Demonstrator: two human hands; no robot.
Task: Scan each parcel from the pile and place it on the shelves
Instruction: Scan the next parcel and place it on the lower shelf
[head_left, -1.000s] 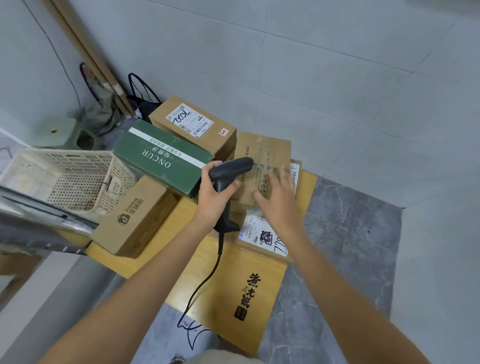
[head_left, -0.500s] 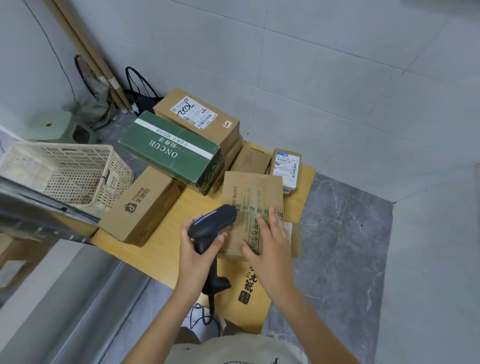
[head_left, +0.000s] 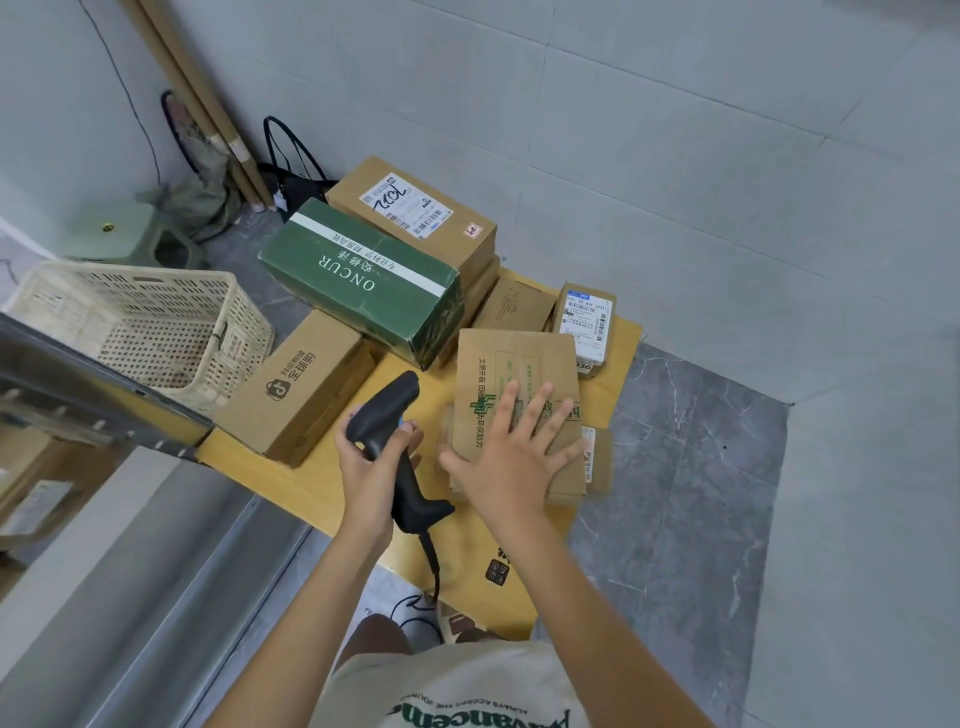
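Right now the left hand (head_left: 371, 467) is wrapped round the scanner (head_left: 387, 415), nose aimed off toward the pile, and the right hand (head_left: 511, 452) lies flat, fingers spread, on a tan parcel (head_left: 519, 364) near the right edge of the yellow cardboard (head_left: 291, 473) spread on the floor. No label shows on that top face, so I'd guess the barcode is underneath or on a side; a scan from here would likely miss, or catch the white label on the small box (head_left: 587, 325) just behind it. A thinner piece (head_left: 597, 457) pokes out from under the parcel's right side, and a one-handed lift could drag it off the edge. The scanner cord (head_left: 434, 566) trails down by the person's feet, an easy snag. The green box (head_left: 363, 280) rests tilted on its neighbours and could slide if bumped
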